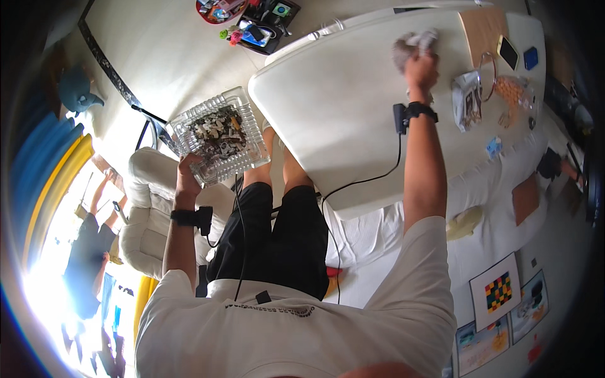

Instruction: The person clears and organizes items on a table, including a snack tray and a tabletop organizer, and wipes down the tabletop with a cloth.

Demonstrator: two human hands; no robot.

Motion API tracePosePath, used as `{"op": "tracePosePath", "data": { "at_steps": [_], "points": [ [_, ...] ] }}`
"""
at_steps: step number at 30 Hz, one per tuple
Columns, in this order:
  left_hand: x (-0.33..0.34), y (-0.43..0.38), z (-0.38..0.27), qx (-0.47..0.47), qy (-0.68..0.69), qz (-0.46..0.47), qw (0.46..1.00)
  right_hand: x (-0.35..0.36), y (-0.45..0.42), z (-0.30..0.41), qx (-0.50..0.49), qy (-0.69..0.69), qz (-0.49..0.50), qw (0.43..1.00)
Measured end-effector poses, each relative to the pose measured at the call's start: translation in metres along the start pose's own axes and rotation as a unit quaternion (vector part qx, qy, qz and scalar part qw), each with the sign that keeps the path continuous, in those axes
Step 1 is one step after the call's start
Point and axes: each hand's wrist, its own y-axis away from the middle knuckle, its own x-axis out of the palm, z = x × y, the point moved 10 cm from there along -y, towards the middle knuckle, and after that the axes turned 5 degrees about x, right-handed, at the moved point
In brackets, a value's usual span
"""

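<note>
My left hand [190, 174] grips the near left corner of a large square glass ashtray [259, 150], held up beside the table's left end. Cigarette butts and ash [217, 132] fill its middle. Out over the white table [331, 104], my right hand [420, 71] is closed on a crumpled greyish cloth [404, 49], which looks blurred and lies against the tabletop. To the right of that hand stands a silver foil packet [467, 101]. A cabled black band is strapped on each wrist.
Farther right on the table are a clear bag of orange-brown snacks [510, 92], a wooden board [482, 33], a phone [507, 52] and a small blue item [531, 58]. A white armchair [146, 212] stands left, a white sofa [501, 203] right. Another person [87, 264] is by the bright window.
</note>
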Motion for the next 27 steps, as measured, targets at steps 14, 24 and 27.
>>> {"op": "tracePosePath", "data": {
  "at_steps": [14,24,27],
  "points": [
    [0.017,-0.013,0.021,-0.039,0.111,0.102,0.988,0.015,0.032,0.096,-0.157,0.128,0.131,0.970],
    [0.007,-0.007,0.012,0.007,0.083,0.075,0.994,0.051,0.104,0.209,-0.142,0.066,0.251,0.955],
    [-0.016,-0.019,0.036,0.008,0.079,0.084,0.993,0.052,0.172,0.276,-0.265,-0.010,0.229,0.937]
  ]
}}
